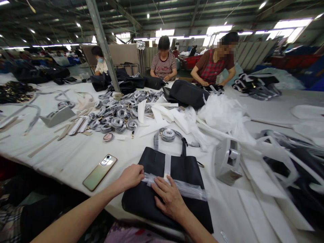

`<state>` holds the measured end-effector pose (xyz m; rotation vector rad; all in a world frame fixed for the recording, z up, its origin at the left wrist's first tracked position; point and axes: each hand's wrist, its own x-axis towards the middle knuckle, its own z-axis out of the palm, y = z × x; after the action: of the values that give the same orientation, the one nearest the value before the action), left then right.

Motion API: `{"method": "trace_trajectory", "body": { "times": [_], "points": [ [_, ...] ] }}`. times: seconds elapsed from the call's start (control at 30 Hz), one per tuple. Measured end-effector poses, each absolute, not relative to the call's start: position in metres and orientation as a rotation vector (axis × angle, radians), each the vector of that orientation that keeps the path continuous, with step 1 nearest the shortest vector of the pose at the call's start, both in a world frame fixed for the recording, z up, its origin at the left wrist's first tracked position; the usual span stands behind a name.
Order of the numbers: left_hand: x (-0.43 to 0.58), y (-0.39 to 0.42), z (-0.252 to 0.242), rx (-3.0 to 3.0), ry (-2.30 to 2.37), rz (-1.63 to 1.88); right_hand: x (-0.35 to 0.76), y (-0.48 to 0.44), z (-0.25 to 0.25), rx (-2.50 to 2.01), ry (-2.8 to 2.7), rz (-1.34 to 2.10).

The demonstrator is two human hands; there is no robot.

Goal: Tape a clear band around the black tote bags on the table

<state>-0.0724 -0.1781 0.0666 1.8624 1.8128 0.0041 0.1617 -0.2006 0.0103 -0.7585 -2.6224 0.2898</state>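
A black handbag lies flat in front of me, its handle pointing away. Across its middle runs a clear plastic strip, and a pale strip comes down from the top edge to meet it. At the bag's left edge, my left hand has its fingers curled and pinched on the end of the plastic strip. My right hand rests on the bag with fingers spread, its fingertips touching the strip near the centre. A coiled, wrapped strap sits just beyond the bag by the handle.
Left of the bag lies a phone; right of it stands a tape dispenser. Coiled straps, white foam sheets and crumpled plastic cover the table beyond. A metal post rises there. Several co-workers sit or stand across the table.
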Motion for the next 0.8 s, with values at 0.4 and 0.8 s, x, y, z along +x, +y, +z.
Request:
{"method": "trace_trajectory", "body": {
  "times": [0.4, 0.8],
  "points": [
    [-0.074, -0.184, 0.075, 1.971, 1.990, 0.101, 0.161, -0.200, 0.009, -0.760, -2.599, 0.292],
    [-0.075, -0.184, 0.011, 1.826, 2.021, 0.734, 0.160, -0.201, 0.012, -0.777, -2.561, 0.286]
  ]
}}
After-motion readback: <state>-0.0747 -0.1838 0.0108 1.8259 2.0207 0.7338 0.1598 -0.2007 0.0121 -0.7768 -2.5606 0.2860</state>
